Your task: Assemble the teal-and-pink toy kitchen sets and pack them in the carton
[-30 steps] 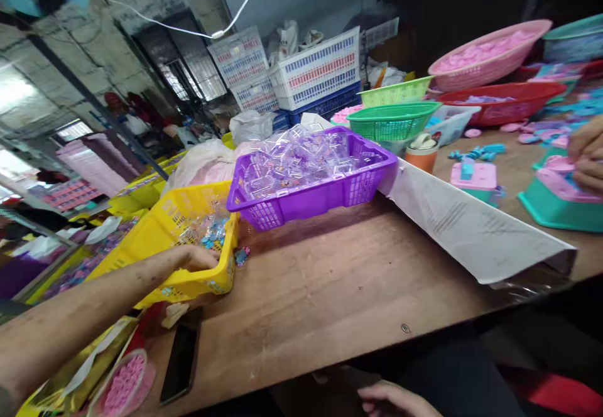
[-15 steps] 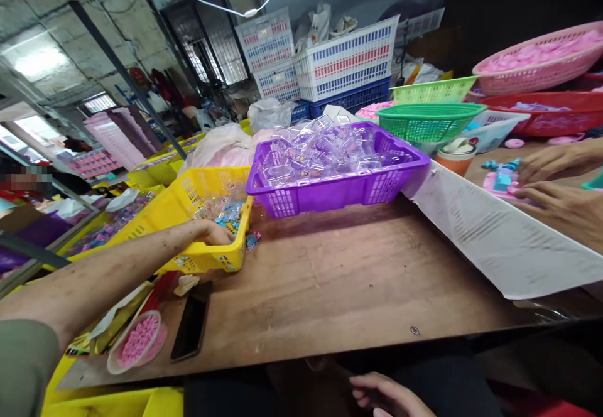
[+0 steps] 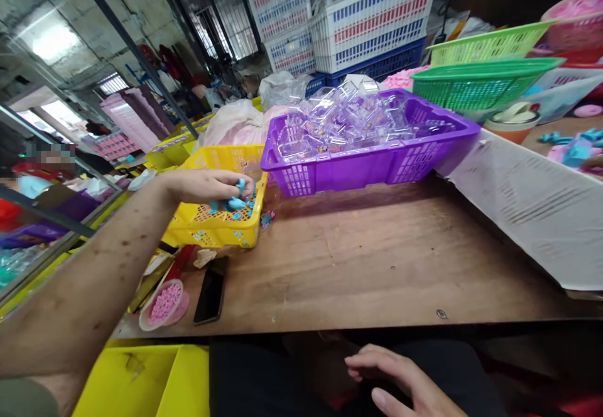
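My left hand [image 3: 214, 188] is raised over the yellow basket [image 3: 211, 236], its fingers closed around several small light-blue plastic pieces [image 3: 238, 200]. More blue pieces lie loose on the floor of that basket beneath it. Just outside the basket's corner, a small blue and pink piece [image 3: 267, 218] rests on the wooden table [image 3: 330, 260]. Below the table's front edge, my right hand [image 3: 400, 376] hovers over my lap, thumb and fingers apart and holding nothing.
A purple basket [image 3: 372, 169] heaped with clear plastic cases stands behind. At the left are a phone [image 3: 210, 291] and a tub of pink beads [image 3: 164, 304]. A white board [image 3: 532, 210] slants along the right, with a green basket [image 3: 480, 87] beyond and another person's fingers at the edge.
My left hand has risen from inside the yellow basket, bringing up blue pieces. The yellow basket now holds no visible clear cases. The view has shifted; my right hand stays low.
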Demonstrator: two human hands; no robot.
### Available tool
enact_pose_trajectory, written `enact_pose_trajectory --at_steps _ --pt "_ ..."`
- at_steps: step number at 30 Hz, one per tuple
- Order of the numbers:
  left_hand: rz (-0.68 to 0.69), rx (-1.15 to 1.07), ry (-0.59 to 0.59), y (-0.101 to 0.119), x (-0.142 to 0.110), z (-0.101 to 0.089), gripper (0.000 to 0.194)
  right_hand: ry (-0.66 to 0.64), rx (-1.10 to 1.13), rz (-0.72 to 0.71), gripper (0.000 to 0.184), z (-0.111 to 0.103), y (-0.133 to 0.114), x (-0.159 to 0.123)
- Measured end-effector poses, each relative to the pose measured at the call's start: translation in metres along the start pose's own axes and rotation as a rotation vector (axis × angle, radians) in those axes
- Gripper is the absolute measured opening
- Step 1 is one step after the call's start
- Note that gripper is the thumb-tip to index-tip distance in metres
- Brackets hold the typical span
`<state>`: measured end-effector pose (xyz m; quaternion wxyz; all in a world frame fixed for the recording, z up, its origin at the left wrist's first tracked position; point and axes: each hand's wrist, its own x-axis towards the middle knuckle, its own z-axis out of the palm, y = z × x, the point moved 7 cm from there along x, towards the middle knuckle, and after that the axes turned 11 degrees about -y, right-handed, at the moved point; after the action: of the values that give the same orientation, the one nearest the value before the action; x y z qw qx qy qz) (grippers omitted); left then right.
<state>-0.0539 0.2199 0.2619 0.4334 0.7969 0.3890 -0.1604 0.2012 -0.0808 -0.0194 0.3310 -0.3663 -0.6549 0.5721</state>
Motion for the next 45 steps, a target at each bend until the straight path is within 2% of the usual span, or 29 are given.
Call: enact_pose_trajectory --at_steps 2,3,4,5,7,8,10,13,16,19,22,24,28,30,33,35,37,39,42,45 --pt "0.065 0.21 -0.057 0.028 0.027 0.052 0.013 0.051 -0.112 -0.122 0.028 -0.011 -0.039 0.013" --pt "0.078 0.316 -0.006 0.036 0.045 0.077 0.008 0.089 -0.161 -0.187 0.023 -0.019 -0.057 0.023" --pt "0.06 0.382 0.1 0.039 0.064 0.1 0.005 0.134 -0.212 -0.253 0.021 -0.026 -0.072 0.036" --pt "0.021 0.405 0.189 0.037 0.084 0.122 0.008 0.187 -0.267 -0.301 0.02 -0.033 -0.084 0.05" --pt "-0.017 0.386 0.29 0.025 0.117 0.163 0.012 0.287 -0.382 -0.341 0.021 -0.045 -0.093 0.083" --pt "-0.022 0.366 0.339 0.016 0.129 0.179 0.013 0.328 -0.448 -0.31 0.023 -0.049 -0.091 0.1" --pt "-0.013 0.317 0.436 -0.004 0.137 0.198 0.022 0.349 -0.571 -0.221 0.032 -0.05 -0.077 0.129" --pt "0.041 0.246 0.529 -0.038 0.12 0.207 0.043 0.262 -0.69 -0.109 0.035 -0.042 -0.052 0.152" --pt "0.171 0.143 0.546 -0.066 0.095 0.209 0.063 0.236 -0.708 -0.11 0.031 -0.039 -0.043 0.152" --pt "0.264 -0.014 0.588 -0.085 0.081 0.209 0.054 0.265 -0.628 -0.156 0.034 -0.043 -0.044 0.147" --pt "0.227 -0.099 0.653 -0.098 0.08 0.206 0.036 0.315 -0.537 -0.167 0.039 -0.049 -0.041 0.145" --pt "0.221 -0.071 0.699 -0.099 0.078 0.204 0.031 0.351 -0.494 -0.165 0.043 -0.052 -0.038 0.145" --pt "0.227 0.124 0.775 -0.087 0.067 0.202 0.029 0.364 -0.467 -0.151 0.036 -0.052 -0.034 0.144" --pt "0.201 0.212 0.747 -0.078 0.069 0.206 0.03 0.35 -0.474 -0.134 0.03 -0.052 -0.034 0.145" --pt "0.185 0.272 0.645 -0.064 0.088 0.216 0.037 0.368 -0.519 -0.131 0.016 -0.052 -0.039 0.143" --pt "0.195 0.29 0.616 -0.056 0.098 0.22 0.03 0.392 -0.571 -0.154 0.006 -0.052 -0.044 0.141" --pt "0.209 0.282 0.652 -0.051 0.099 0.218 0.018 0.384 -0.63 -0.18 0.007 -0.051 -0.048 0.138" --pt "0.248 0.224 0.71 -0.051 0.086 0.215 0.018 0.337 -0.693 -0.191 0.01 -0.049 -0.049 0.134" --pt "0.324 0.09 0.757 -0.059 0.054 0.213 0.025 0.278 -0.764 -0.19 0.009 -0.051 -0.05 0.129" --pt "0.275 0.001 0.735 -0.073 0.034 0.223 0.028 0.252 -0.788 -0.17 0.007 -0.054 -0.049 0.128"
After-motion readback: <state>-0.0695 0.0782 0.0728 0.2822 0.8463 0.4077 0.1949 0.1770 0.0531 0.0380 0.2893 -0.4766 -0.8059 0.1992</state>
